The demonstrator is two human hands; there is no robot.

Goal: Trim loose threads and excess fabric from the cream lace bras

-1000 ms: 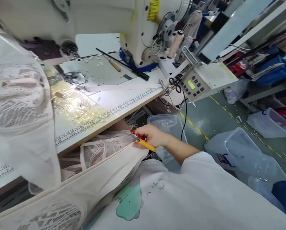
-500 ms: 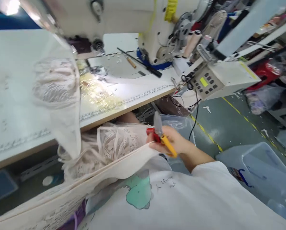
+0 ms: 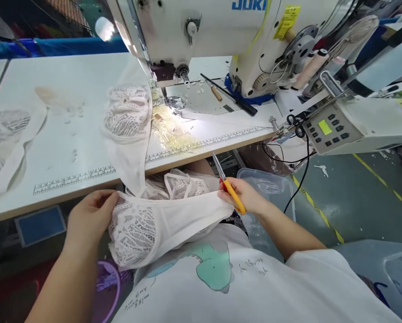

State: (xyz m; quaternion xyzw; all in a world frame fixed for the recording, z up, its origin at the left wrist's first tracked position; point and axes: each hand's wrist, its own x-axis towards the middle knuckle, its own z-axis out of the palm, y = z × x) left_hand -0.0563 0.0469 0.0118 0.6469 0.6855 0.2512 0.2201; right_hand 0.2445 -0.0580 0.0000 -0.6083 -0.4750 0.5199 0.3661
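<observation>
A white bra (image 3: 181,215) with a lace cup is stretched between my hands, in front of my shirt. My left hand (image 3: 89,215) pinches its upper edge beside the lace cup. At the other end, my right hand (image 3: 243,195) is closed on the plain side band. That same hand also holds scissors (image 3: 233,195) with orange-yellow handles, their blades pointing up toward the table edge. More lace pieces (image 3: 187,184) lie bunched on my lap behind the bra. Another lace bra piece (image 3: 128,119) hangs over the table edge near the sewing machine's needle area.
A white sewing machine (image 3: 214,31) stands on the table (image 3: 83,148), with a control box (image 3: 334,128) at right. A screwdriver (image 3: 244,106) lies beneath its arm. More lace work (image 3: 6,143) lies at left. Below are a purple basket (image 3: 117,287) and a clear bin (image 3: 271,174).
My left hand has come into view, gripping the bra. The bra now shows its lace cup, held across my front. The camera view has shifted left, and the right hand still holds the scissors.
</observation>
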